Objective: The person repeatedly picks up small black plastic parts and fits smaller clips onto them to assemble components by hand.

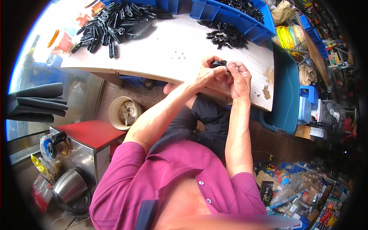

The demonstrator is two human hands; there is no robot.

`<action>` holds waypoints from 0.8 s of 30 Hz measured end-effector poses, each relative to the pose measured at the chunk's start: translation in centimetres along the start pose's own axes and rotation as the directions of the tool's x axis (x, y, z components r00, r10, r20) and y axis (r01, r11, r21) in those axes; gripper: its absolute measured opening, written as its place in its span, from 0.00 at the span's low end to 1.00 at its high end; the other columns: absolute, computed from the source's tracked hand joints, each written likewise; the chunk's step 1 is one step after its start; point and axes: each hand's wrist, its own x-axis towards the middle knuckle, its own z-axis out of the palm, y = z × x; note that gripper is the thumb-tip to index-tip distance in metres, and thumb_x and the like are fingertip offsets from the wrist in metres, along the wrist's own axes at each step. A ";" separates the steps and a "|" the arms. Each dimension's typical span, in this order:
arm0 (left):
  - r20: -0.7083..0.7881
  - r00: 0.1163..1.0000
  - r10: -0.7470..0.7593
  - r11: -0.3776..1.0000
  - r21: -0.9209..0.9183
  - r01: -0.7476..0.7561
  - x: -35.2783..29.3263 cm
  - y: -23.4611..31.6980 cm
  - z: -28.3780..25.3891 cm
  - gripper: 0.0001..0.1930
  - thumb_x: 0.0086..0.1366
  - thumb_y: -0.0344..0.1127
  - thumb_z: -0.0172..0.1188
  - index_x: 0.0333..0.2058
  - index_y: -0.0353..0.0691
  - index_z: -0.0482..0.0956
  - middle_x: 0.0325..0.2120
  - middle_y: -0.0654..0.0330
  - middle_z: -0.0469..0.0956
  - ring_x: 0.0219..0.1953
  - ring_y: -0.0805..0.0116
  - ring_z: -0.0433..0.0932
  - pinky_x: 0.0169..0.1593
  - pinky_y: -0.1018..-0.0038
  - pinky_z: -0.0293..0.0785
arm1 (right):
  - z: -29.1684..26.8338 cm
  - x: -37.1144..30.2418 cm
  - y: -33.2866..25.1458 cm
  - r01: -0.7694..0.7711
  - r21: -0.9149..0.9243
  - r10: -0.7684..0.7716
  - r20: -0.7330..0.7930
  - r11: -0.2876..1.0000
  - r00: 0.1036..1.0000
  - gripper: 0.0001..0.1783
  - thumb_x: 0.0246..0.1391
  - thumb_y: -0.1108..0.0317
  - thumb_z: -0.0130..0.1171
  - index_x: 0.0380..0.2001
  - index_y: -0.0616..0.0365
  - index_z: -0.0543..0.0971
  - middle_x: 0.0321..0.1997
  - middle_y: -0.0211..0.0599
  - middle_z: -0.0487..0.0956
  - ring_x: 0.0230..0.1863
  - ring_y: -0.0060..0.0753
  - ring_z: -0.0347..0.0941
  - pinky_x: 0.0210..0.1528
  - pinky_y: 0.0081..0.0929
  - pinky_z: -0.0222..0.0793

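Item, one small black plastic piece [218, 63], held just above the front part of a pale worktop [165, 48], between the person's two hands. Left hand [209, 73]: thumb and fingers closed on the piece. Right hand [240, 78]: fingertips gathered at the piece's right end; whether they clamp it cannot be told, since the fingers cover that side. Hazards, by judgement: the piece could slip from a pinch this small and, with the worktop's front edge so near, drop to the floor; uneven pressure from the two hands could bend or crack it; a knock could scatter the heap of long black plastic parts [111, 28] at far left or the smaller heap of black parts [226, 36] at far right. Containers: blue crate [234, 19], behind the smaller heap, filled with small black parts; second blue crate [165, 4], cut by the upper edge, contents out of sight; cream bucket [114, 115], on the floor, holding pale scraps; clear tub [63, 41] with orange-rimmed lid, reddish contents blurred by glare; teal bin [288, 90], beside the worktop's right end, contents not made out.
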 end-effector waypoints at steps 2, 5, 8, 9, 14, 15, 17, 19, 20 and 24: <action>0.001 1.000 -0.018 1.000 -0.026 0.018 0.1 0.3 0.0 0.13 0.59 0.31 0.63 0.41 0.33 0.74 0.24 0.62 0.77 0.23 0.78 0.76 0.29 0.82 0.74 | 0.0 0.1 0.2 0.004 0.018 -0.004 0.003 1.000 1.000 0.08 0.49 0.68 0.69 0.31 0.57 0.81 0.21 0.24 0.77 0.16 0.13 0.64 0.23 0.12 0.62; -0.090 0.989 -0.119 0.993 -0.017 0.118 -0.2 1.9 0.9 0.11 0.61 0.33 0.61 0.38 0.33 0.76 0.24 0.61 0.78 0.23 0.76 0.77 0.29 0.81 0.76 | -0.2 0.3 0.2 0.001 0.035 -0.001 0.010 0.999 1.000 0.08 0.49 0.68 0.69 0.30 0.57 0.80 0.20 0.23 0.76 0.15 0.13 0.61 0.24 0.15 0.64; -0.161 0.975 -0.155 0.987 -0.056 0.148 -0.4 2.4 1.2 0.10 0.62 0.35 0.59 0.36 0.34 0.77 0.24 0.61 0.78 0.24 0.75 0.77 0.28 0.81 0.76 | -0.1 0.3 0.5 0.011 0.007 -0.012 0.012 1.000 1.000 0.07 0.51 0.68 0.67 0.31 0.57 0.80 0.20 0.22 0.75 0.14 0.13 0.59 0.24 0.16 0.63; -0.167 0.973 -0.157 0.987 -0.039 0.153 -0.2 2.1 1.0 0.09 0.62 0.36 0.59 0.35 0.35 0.77 0.24 0.61 0.78 0.24 0.75 0.77 0.29 0.81 0.76 | 0.1 0.3 0.5 0.034 -0.029 -0.033 0.008 0.999 0.999 0.07 0.52 0.68 0.66 0.33 0.57 0.79 0.21 0.22 0.75 0.15 0.12 0.59 0.23 0.16 0.61; -0.188 0.978 -0.093 0.996 -0.014 0.092 -0.4 1.8 0.8 0.08 0.62 0.36 0.58 0.34 0.37 0.78 0.23 0.62 0.78 0.23 0.76 0.77 0.31 0.81 0.75 | 0.6 0.3 -0.1 0.019 -0.090 -0.017 0.027 0.996 1.000 0.09 0.53 0.64 0.65 0.32 0.57 0.78 0.18 0.21 0.71 0.14 0.14 0.59 0.24 0.18 0.62; -0.214 0.973 -0.087 0.996 -0.044 0.079 -0.6 2.0 0.9 0.08 0.62 0.36 0.58 0.34 0.38 0.78 0.23 0.63 0.78 0.23 0.76 0.76 0.31 0.81 0.75 | 0.6 0.3 -0.2 0.000 -0.147 0.003 0.016 0.989 1.000 0.10 0.54 0.62 0.64 0.31 0.56 0.78 0.17 0.21 0.71 0.14 0.14 0.59 0.24 0.18 0.62; -0.238 0.968 -0.082 0.995 -0.073 0.066 -1.0 2.1 0.8 0.08 0.62 0.36 0.59 0.34 0.38 0.78 0.23 0.63 0.78 0.23 0.77 0.76 0.31 0.81 0.74 | 0.7 0.5 -0.5 -0.016 -0.167 0.026 0.059 0.986 0.998 0.12 0.54 0.60 0.64 0.29 0.58 0.78 0.15 0.23 0.70 0.13 0.15 0.60 0.21 0.18 0.63; -0.200 0.976 -0.085 0.986 -0.159 0.053 -1.1 1.7 0.4 0.08 0.61 0.36 0.60 0.36 0.38 0.77 0.25 0.63 0.78 0.24 0.77 0.76 0.31 0.82 0.74 | 0.9 0.5 -0.7 -0.031 -0.189 0.051 0.103 0.981 0.993 0.15 0.54 0.58 0.64 0.28 0.60 0.78 0.14 0.25 0.70 0.11 0.15 0.60 0.18 0.18 0.63; -0.199 0.976 -0.085 0.986 -0.160 0.053 -1.0 1.6 0.3 0.08 0.61 0.36 0.60 0.36 0.38 0.77 0.25 0.63 0.78 0.24 0.77 0.76 0.31 0.82 0.74 | 1.1 0.3 -0.7 -0.020 -0.218 0.040 0.085 0.976 0.996 0.16 0.54 0.57 0.63 0.27 0.60 0.78 0.14 0.24 0.70 0.12 0.15 0.61 0.18 0.17 0.62; -0.157 0.986 -0.056 0.990 -0.136 0.035 -1.1 1.6 0.3 0.09 0.61 0.36 0.60 0.38 0.39 0.77 0.28 0.63 0.78 0.24 0.78 0.76 0.31 0.82 0.75 | 1.9 0.0 -0.2 0.013 -0.231 -0.018 -0.018 0.973 1.000 0.16 0.55 0.57 0.62 0.25 0.59 0.78 0.15 0.24 0.70 0.13 0.15 0.63 0.17 0.16 0.61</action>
